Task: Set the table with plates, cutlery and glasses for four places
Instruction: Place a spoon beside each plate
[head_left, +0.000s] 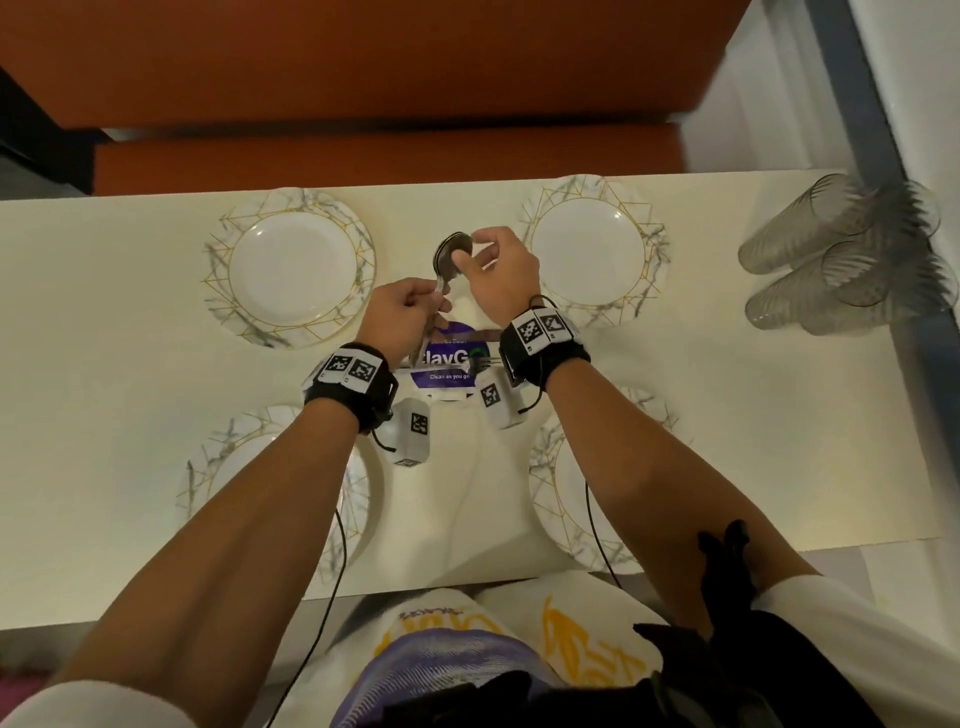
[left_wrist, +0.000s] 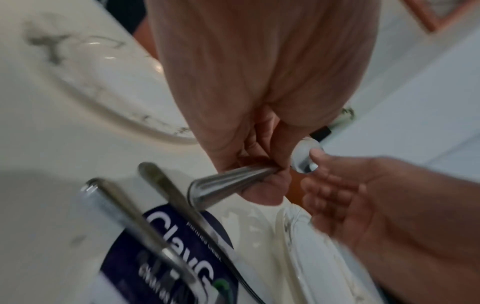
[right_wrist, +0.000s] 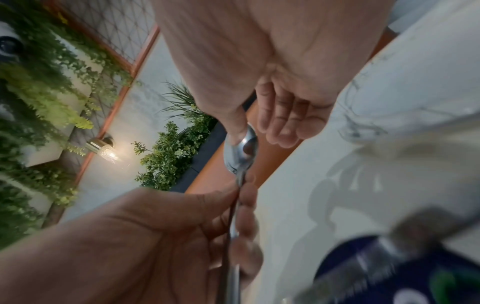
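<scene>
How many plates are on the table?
4. Far left plate, far right plate, near left plate and near right plate; the arms partly cover the two near ones.

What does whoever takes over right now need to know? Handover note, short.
Left hand: grips a bundle of spoons by the handles, above the table's middle.
Right hand: pinches the bowl of one spoon in that bundle, apparently pulling it free.
Plates: four laid, far left, far right, near left, near right.
More cutlery lies on the purple sticker at the table's centre.
Glasses lie clustered on their sides at the right end of the table.
Done: plates. Left: cutlery at each place, then one glass each.
</scene>
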